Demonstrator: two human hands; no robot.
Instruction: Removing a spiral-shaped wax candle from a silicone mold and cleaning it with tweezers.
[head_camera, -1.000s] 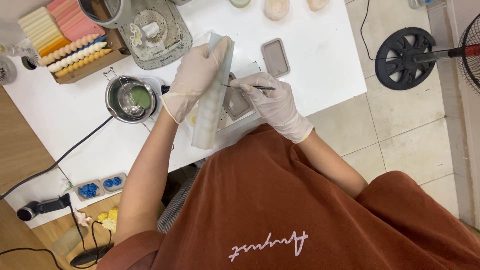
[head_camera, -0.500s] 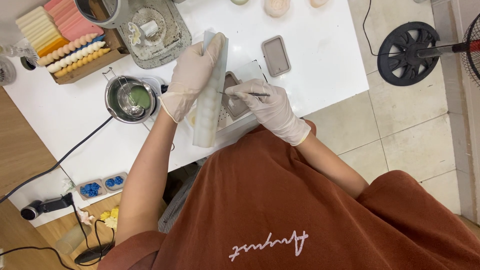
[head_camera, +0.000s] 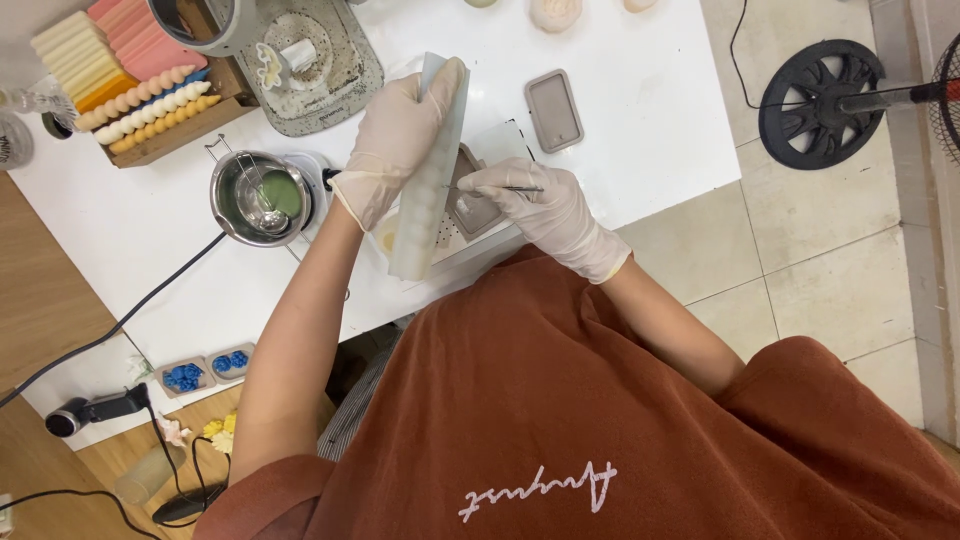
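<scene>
White tabletop (head_camera: 640, 150) over tiled floor (head_camera: 800, 260); melting pot (head_camera: 262, 197) sits left. Left hand (head_camera: 395, 140) grips translucent mould (head_camera: 430, 170); right hand (head_camera: 540, 210) pinches thin tool (head_camera: 500, 188).

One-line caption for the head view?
Gloved left hand steadies a long translucent mould; right hand works a thin pick.

A small candle-making workshop: a white worktable (head_camera: 640, 120) carries a wooden tray of twisted and block candles (head_camera: 130, 90), a metal melting pot (head_camera: 262, 197) of green wax on a corded heater, grey silicone moulds (head_camera: 553, 110), and a fan (head_camera: 850, 100) standing on the tiled floor.
</scene>
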